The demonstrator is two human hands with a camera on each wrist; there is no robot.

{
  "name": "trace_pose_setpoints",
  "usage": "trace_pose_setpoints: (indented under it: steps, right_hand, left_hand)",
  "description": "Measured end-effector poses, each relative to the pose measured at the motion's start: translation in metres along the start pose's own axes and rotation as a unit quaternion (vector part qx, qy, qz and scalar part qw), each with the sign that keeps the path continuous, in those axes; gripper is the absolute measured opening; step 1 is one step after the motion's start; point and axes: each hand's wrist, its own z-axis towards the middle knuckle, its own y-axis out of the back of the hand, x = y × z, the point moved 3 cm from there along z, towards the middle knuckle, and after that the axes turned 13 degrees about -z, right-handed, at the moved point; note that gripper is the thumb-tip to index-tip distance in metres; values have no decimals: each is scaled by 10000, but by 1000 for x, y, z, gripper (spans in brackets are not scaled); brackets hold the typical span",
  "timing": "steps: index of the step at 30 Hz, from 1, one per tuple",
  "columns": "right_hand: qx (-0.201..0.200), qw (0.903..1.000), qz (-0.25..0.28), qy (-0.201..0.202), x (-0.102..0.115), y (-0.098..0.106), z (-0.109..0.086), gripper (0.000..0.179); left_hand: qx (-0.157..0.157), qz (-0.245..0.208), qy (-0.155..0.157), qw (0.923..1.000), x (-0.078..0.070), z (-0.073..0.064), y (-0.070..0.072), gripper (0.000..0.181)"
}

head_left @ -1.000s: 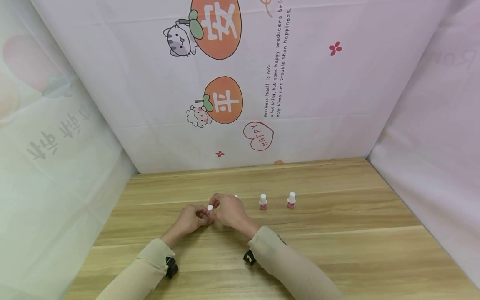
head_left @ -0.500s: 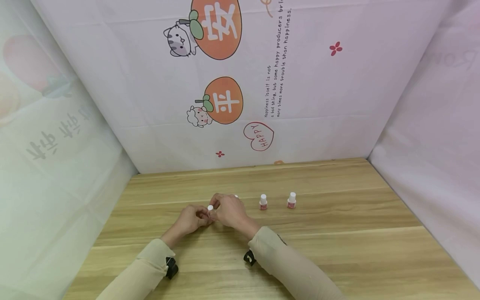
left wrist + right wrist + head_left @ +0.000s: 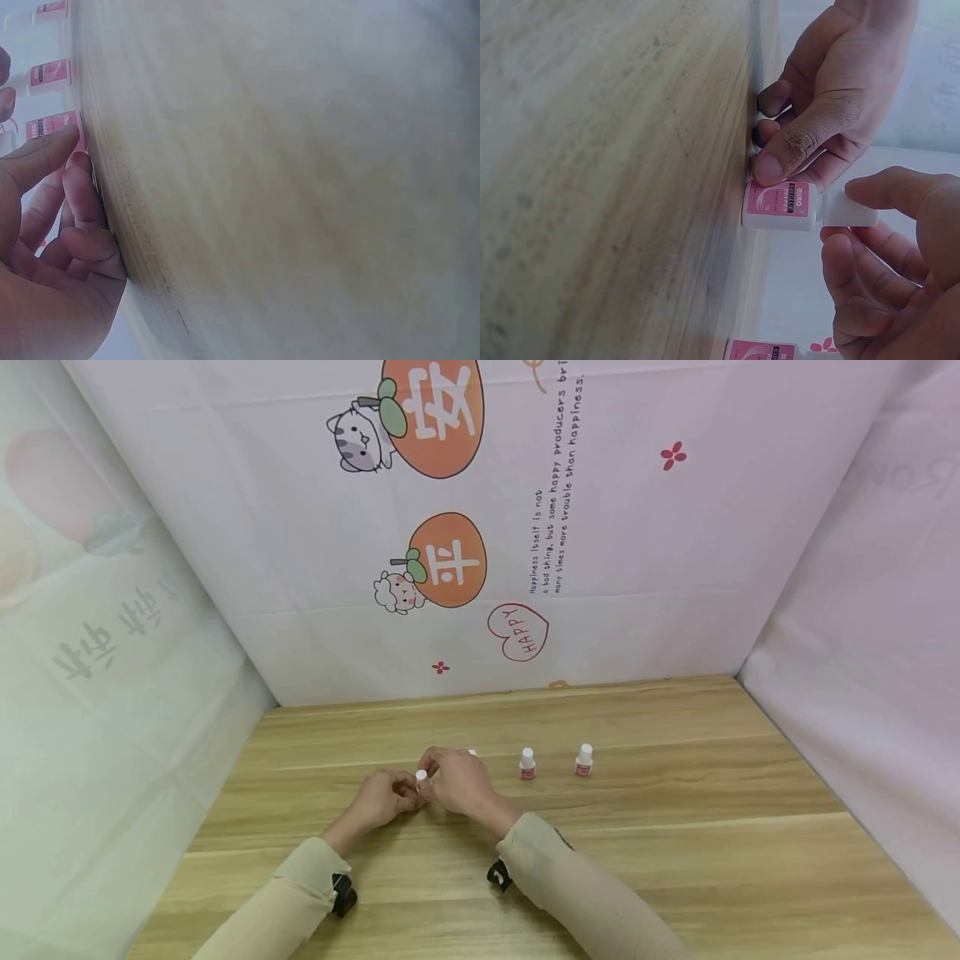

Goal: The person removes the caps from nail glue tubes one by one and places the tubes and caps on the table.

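Observation:
A small white glue bottle (image 3: 784, 206) with a pink label stands upright on the wooden table between both hands. My left hand (image 3: 829, 94) pinches its body low down, thumb on the label, as the right wrist view shows. On the white cap (image 3: 849, 209) are the thumb and fingers of my right hand (image 3: 900, 262), gripping it from the other side. The cap sits on the bottle. In the head view, the left hand (image 3: 381, 798) and the right hand (image 3: 459, 781) meet around this bottle, which they partly cover.
Two matching bottles, one nearer (image 3: 527, 764) and one farther right (image 3: 583, 761), stand in a row. A third white cap (image 3: 472, 752) peeks out behind the right hand. Printed white cloth (image 3: 615, 568) hangs at the back and both sides of the table (image 3: 675, 860).

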Motion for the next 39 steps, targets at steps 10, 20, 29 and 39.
trace_pose_setpoints:
  steps: [10,20,29,39]
  right_hand:
    - [-3,10000,82,-15,-1,-1,0,14]
    - [-8,9999,148,-70,-1,0,0,15]
    - [5,10000,-12,-36,0,0,0,16]
    - [56,10000,-4,-70,-2,-1,0,16]
  left_hand:
    - [21,-96,69,9999,-1,-1,0,10]
    - [6,-78,71,9999,-1,-1,0,10]
    - [-1,-115,-24,9999,1,0,-1,10]
    - [17,-139,10,9999,2,1,-1,10]
